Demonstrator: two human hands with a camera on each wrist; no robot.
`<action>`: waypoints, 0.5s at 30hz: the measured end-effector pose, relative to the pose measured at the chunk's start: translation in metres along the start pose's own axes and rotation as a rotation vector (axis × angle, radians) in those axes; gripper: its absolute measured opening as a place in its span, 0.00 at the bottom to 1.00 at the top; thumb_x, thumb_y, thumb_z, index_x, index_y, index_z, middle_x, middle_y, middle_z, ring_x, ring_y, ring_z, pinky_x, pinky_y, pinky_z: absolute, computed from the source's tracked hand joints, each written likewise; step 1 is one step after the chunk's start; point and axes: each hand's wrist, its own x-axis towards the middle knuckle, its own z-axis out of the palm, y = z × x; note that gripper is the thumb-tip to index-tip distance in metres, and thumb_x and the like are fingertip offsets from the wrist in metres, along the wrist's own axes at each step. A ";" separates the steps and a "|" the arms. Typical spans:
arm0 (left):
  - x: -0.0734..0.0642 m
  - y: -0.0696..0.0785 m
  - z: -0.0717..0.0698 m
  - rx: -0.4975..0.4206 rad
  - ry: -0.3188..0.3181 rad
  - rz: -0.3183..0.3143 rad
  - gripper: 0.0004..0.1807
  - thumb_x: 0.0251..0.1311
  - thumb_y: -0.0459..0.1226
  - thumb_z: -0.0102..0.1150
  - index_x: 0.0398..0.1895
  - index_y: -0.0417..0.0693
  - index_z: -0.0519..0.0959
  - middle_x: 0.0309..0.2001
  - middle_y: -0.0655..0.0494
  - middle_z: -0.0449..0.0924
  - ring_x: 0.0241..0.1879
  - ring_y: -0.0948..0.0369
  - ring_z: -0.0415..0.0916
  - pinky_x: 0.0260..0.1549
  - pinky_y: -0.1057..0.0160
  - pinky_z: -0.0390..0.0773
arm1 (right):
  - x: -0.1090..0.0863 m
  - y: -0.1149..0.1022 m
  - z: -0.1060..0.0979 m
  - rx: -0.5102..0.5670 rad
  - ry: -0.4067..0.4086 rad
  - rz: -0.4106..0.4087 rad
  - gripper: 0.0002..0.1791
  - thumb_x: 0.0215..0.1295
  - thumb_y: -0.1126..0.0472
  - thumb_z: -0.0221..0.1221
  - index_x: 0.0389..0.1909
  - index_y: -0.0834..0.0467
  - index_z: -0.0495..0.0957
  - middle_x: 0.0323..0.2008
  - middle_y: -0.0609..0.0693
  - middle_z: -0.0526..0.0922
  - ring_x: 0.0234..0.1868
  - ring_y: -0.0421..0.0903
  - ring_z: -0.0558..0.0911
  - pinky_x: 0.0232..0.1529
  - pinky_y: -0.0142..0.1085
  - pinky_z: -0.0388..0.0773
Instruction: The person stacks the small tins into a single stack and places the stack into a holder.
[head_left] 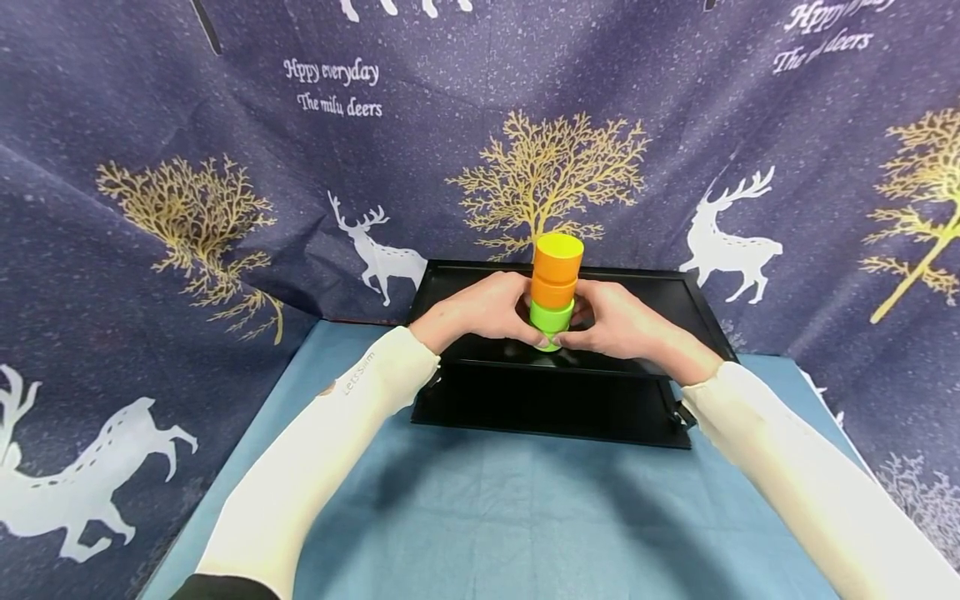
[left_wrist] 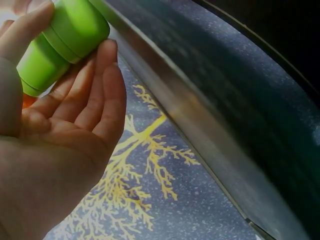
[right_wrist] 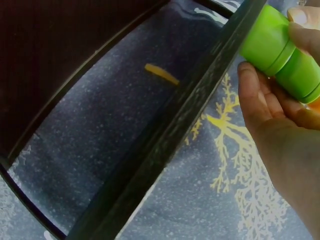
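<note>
A column of stacked cups stands upright over the black shelf's upper tier [head_left: 637,302] in the head view. Its upper part is orange [head_left: 555,275] with a yellow top, and the lower part is green [head_left: 551,319]. From the left side, my left hand [head_left: 491,307] grips the green part, its thumb across the front. My right hand [head_left: 618,321] holds the same part from the right, the two thumbs nearly meeting. Both wrist views show curled fingers and a thumb around the green cups [left_wrist: 80,27] [right_wrist: 267,42]; some fingers are hidden behind the column.
Below the upper tier, a lower black panel [head_left: 540,400] of the shelf reaches toward me. Blue cloth [head_left: 510,517] covers the table. Behind hangs a dark blue curtain [head_left: 450,125] printed with deer and yellow trees.
</note>
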 end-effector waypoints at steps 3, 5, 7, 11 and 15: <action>0.001 0.000 0.000 0.003 -0.004 -0.007 0.26 0.57 0.46 0.80 0.57 0.51 0.81 0.44 0.61 0.88 0.41 0.64 0.86 0.49 0.63 0.84 | 0.001 0.002 -0.001 0.001 0.002 0.004 0.32 0.61 0.61 0.76 0.64 0.61 0.76 0.52 0.55 0.86 0.49 0.51 0.88 0.56 0.50 0.85; 0.002 0.000 0.000 0.002 -0.005 -0.013 0.26 0.58 0.46 0.80 0.57 0.51 0.81 0.44 0.61 0.88 0.41 0.64 0.86 0.49 0.63 0.84 | 0.002 0.003 -0.001 0.003 0.004 0.003 0.32 0.61 0.61 0.76 0.64 0.61 0.76 0.51 0.55 0.86 0.49 0.51 0.88 0.56 0.49 0.85; 0.002 0.000 -0.001 0.002 -0.007 -0.020 0.26 0.58 0.46 0.80 0.57 0.51 0.81 0.44 0.61 0.88 0.41 0.64 0.86 0.49 0.63 0.84 | 0.002 0.003 -0.001 0.008 0.004 0.003 0.32 0.61 0.61 0.77 0.63 0.62 0.76 0.51 0.55 0.86 0.49 0.51 0.88 0.56 0.49 0.85; 0.003 -0.001 0.000 -0.004 -0.009 -0.025 0.26 0.58 0.46 0.80 0.58 0.50 0.81 0.45 0.60 0.87 0.42 0.63 0.86 0.49 0.62 0.84 | 0.003 0.005 0.000 0.015 0.001 0.005 0.32 0.61 0.61 0.76 0.64 0.62 0.76 0.51 0.55 0.86 0.49 0.51 0.88 0.56 0.49 0.85; 0.003 -0.002 0.001 -0.007 -0.003 -0.025 0.27 0.58 0.46 0.80 0.58 0.50 0.80 0.46 0.59 0.87 0.43 0.61 0.86 0.50 0.62 0.84 | 0.004 0.005 0.001 0.020 0.006 0.009 0.32 0.61 0.61 0.77 0.64 0.61 0.76 0.50 0.55 0.86 0.49 0.50 0.88 0.57 0.49 0.84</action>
